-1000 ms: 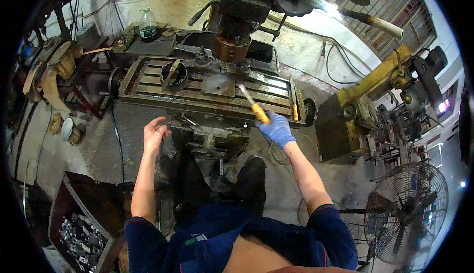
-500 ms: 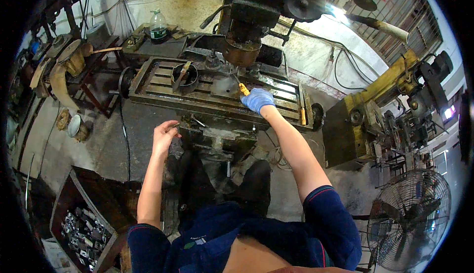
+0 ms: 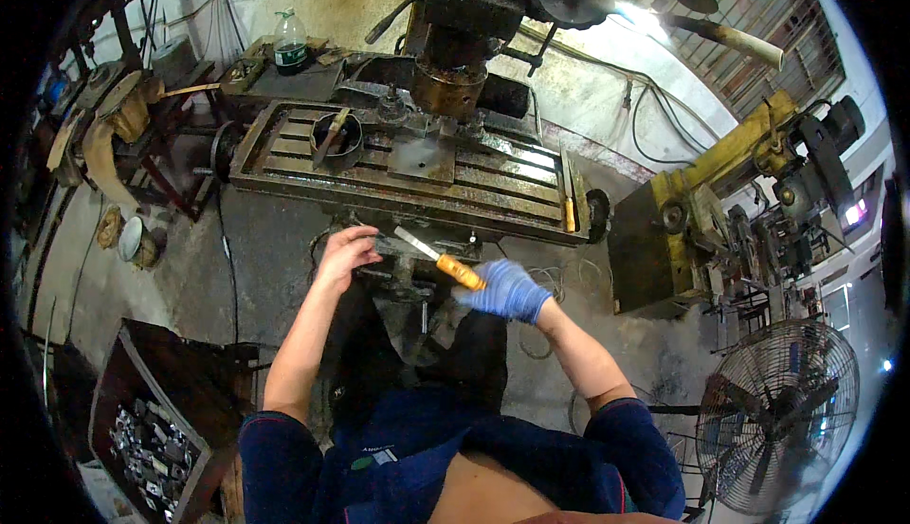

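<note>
My right hand, in a blue knitted glove, grips the yellow handle of a flat file. The file's pale blade points up and left, its tip close to the fingers of my bare left hand. Those fingers are pinched together around something small and dark, too unclear to name. Both hands are in front of the near edge of a milling machine table. On that table sit a square metal block under the machine's head and a round tin with a brush in it.
Another yellow-handled tool lies at the table's right end. A wooden box of metal parts stands at lower left, a fan at lower right. A yellow-green machine is to the right, and a plastic bottle stands behind.
My right hand has drawn back from the block on the machine table toward me, bringing the file near my left hand. The left hand has shifted slightly right.
</note>
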Demonstrator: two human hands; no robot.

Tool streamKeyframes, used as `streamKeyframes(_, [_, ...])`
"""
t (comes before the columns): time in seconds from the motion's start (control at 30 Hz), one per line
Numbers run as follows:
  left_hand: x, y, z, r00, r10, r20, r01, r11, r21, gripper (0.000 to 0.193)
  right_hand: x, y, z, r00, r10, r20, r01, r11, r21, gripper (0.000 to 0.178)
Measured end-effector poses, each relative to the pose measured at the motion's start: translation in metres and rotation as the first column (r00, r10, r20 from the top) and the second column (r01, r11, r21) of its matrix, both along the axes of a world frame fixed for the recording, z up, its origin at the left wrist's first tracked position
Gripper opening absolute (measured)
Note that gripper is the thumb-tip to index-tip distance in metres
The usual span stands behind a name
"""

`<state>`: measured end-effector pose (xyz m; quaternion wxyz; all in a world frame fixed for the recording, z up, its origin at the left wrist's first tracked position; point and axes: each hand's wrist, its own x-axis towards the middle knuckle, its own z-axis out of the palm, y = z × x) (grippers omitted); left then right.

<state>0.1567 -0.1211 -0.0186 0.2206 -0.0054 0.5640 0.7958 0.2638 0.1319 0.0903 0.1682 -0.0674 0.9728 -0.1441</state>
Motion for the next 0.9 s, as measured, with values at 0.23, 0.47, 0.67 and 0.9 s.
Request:
streamKeyframes(0.23, [0.007,0.019,-0.002,0.996,-0.004,0.093,-0.011,0.986,0.165,0.025,0.012,-0.019,-0.019,0.998,0.029,0.064,-0.030,1.000,0.007,0.061])
streamKeyframes(0.47, [0.014,-0.011,-0.012,0.989,0.076,0.125,-0.086,0.993,0.078,0.023,0.004,-0.029,-0.032,0.978,0.119,0.173,-0.109,0.992,-0.065,0.056])
streamKeyframes(0.67, [0.039,-0.040,0.009,0.979,0.151,0.135,-0.158,0.987,0.042,0.020,0.007,-0.040,-0.042,0.964,0.227,0.138,-0.181,0.941,-0.287,0.046])
streamKeyframes(0.9, [0.104,-0.105,0.050,0.943,0.326,0.068,-0.321,0.944,-0.076,0.017,0.017,-0.073,-0.018,0.900,0.358,0.248,-0.229,0.873,-0.430,0.042])
